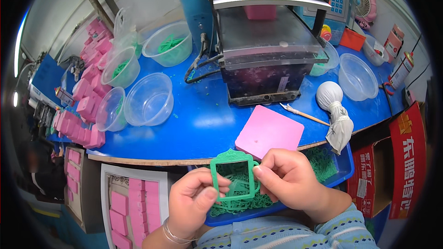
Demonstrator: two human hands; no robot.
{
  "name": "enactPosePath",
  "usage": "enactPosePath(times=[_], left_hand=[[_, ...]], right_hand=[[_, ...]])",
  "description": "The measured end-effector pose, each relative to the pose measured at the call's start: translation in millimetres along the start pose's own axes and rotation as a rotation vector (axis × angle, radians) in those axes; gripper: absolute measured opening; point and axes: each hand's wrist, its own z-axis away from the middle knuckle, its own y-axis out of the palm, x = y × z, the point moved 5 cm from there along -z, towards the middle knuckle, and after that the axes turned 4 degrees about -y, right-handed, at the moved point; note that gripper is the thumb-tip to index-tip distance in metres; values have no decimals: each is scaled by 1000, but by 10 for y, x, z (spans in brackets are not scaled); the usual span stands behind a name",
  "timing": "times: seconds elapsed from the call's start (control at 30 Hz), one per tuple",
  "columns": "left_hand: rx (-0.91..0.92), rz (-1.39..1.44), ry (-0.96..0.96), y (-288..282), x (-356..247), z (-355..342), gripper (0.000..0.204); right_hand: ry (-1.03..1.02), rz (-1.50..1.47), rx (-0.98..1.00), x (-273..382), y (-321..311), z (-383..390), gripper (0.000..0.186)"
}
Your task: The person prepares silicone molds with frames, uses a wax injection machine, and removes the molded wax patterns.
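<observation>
Between my two hands is a thin green rectangular frame point(231, 157) with an ornate pointed top and a loop on its right side. My left hand point(194, 198) grips its lower left side, fingers curled through the opening. My right hand point(290, 175) pinches the right side near the loop with thumb and fingertips. Directly beneath the frame, a blue tray point(342, 177) holds a heap of stringy green scraps point(323, 162). Just beyond my hands, a pink block point(270, 129) lies at the table's front edge.
A press machine point(267, 41) stands mid-table. Left are clear plastic bowls point(148, 99), some with green pieces, and stacked pink blocks point(87, 106). Right are a wooden-handled brush point(307, 114), a tied white cloth bag point(330, 94), another bowl point(357, 77), a spray can point(400, 70) and a red carton point(406, 157).
</observation>
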Motion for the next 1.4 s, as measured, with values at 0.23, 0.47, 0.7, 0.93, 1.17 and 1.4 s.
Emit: enactPosePath(times=[0.23,0.47,0.7,0.93,1.17,1.4], left_hand=[[164,-277,-45,22,-11,13,8],[150,-168,-124,53,-27,43,8],[157,-44,-142,56,-10,37,17],[82,114,-88,4,1,-51,34],[-18,126,-7,-33,-2,-20,16],[-24,70,14,-23,-32,-11,12]], right_hand=[[-49,53,-1,-8,-18,-1,19],[-134,100,12,-42,-22,-8,21],[-115,162,24,0,-16,-10,21],[-348,354,118,59,67,-1,18],[-531,652,86,113,121,1,16],[-475,695,-2,197,132,-20,19]])
